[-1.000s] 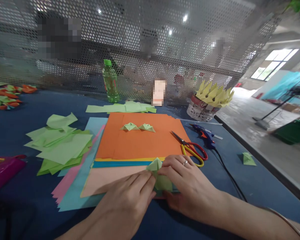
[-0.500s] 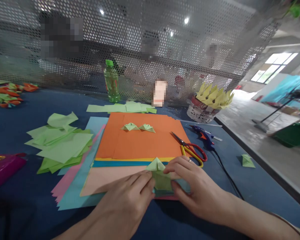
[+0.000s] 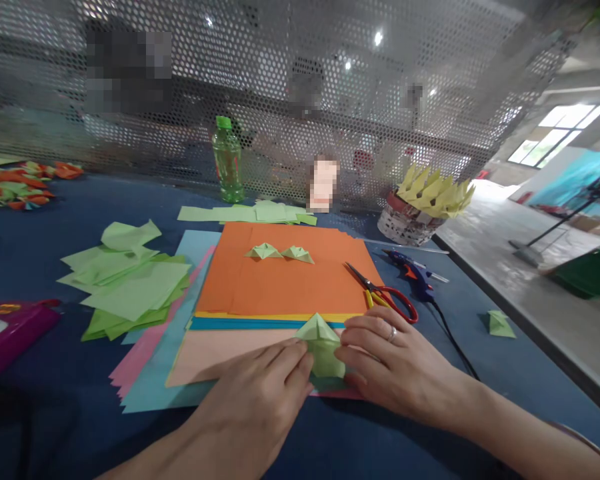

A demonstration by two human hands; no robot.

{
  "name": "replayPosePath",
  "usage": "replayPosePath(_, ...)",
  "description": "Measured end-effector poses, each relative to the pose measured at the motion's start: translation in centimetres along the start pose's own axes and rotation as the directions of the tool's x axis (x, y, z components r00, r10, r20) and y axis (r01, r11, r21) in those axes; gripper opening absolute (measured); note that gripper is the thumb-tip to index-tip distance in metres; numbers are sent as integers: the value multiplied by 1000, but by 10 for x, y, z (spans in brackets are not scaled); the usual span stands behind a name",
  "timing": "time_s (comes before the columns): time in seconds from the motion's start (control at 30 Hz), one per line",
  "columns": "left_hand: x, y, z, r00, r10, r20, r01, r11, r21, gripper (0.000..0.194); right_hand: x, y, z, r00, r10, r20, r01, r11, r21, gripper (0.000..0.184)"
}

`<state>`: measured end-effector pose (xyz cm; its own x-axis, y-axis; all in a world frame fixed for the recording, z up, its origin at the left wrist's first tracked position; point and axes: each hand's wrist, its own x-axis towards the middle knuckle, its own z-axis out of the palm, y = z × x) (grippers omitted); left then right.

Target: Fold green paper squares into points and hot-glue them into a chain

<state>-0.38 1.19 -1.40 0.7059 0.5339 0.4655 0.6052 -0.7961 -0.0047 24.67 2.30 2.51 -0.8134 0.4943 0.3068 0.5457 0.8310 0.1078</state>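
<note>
1. Head view: a light green piece (image 3: 327,352) of paper lies between the two hands, over the near part of a stack of coloured paper, across the peach sheet (image 3: 220,353). Its far end is folded to a peak with a crease down the middle; its near end is a flat flap.

2. Left hand (image 3: 265,383): its grip holds the piece by the left edge, fingers laid on the paper and pressing down.

3. Right hand (image 3: 393,360): its fingers are bent, tips at the piece's right edge. I cannot tell whether thumb and fingers pinch the paper or only rest against it.

4. Progress on this piece, as I judge it: the peak is formed, while the flap seems not yet folded up, so it looks about half made.

5. Just beyond, two green folds (image 3: 265,251) sit side by side on the orange sheets (image 3: 280,287); they look complete. A lone fold (image 3: 501,324) lies well apart at right, probably done too, though its shape is hard to read.

6. At left, a loose pile of green sheets (image 3: 135,290) lies flat and seemingly unfolded, so plenty of paper appears left to work. Green strips (image 3: 260,213) lie behind the stack.

7. Farther out on the counter (image 3: 105,200): scissors (image 3: 373,287) partly hidden by the right hand, a glue gun (image 3: 417,277) beside them, a bottle (image 3: 229,167) upright, and a tub (image 3: 407,225) topped with yellow points (image 3: 435,192).
</note>
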Motion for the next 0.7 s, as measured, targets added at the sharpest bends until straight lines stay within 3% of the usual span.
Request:
replayPosePath(0.17, -1, -1, 1, 1000, 20, 14, -19, 999, -39, 28, 4, -1, 8, 997, 27, -70, -19, 993, 118, 13)
replayPosePath(0.37, 0, -2, 0, 1000, 4, -8, -5, 996, -94, 26, 11, 2, 15, 992, 106, -63, -82, 948, 308, 19)
replayPosePath(0.6, -1, 5, -2, 997, -52, -56, 45, 993, -113, 32, 7, 6, 25, 983, 182, 1, -145, 780, 609, 8)
replayPosePath(0.7, -2, 9, -5, 996, -64, -69, 57, 993, -104, 32, 6, 1, 24, 959, 280, 37, -233, 712, 662, 9)
